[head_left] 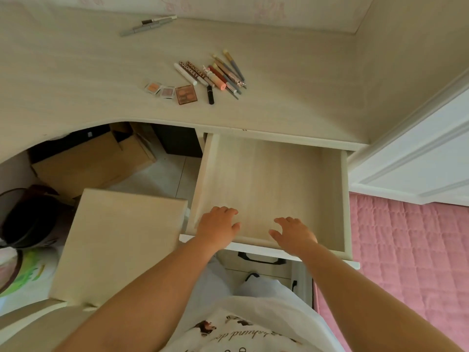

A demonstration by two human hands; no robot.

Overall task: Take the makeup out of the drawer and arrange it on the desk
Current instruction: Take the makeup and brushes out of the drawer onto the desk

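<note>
The pale wooden drawer (pixel 269 174) stands pulled out below the desk (pixel 76 80), and nothing lies inside it. My left hand (pixel 217 228) and my right hand (pixel 293 233) hover over its front edge, fingers apart, holding nothing. On the desk lie three small eyeshadow palettes (pixel 168 92) in a row. Beside them is a black lipstick (pixel 210 94) and a fanned group of lip tubes and pencils (pixel 218 72). Further back, near the wall, lie some grey pens (pixel 147 25).
A cushioned stool (pixel 119 245) stands left of the drawer. Cardboard boxes (pixel 88 161) sit under the desk, with a dark bin (pixel 28 219) at far left. A pink quilted bed (pixel 411 255) and a white panel (pixel 416 158) are on the right. A lower drawer has a black handle (pixel 261 259).
</note>
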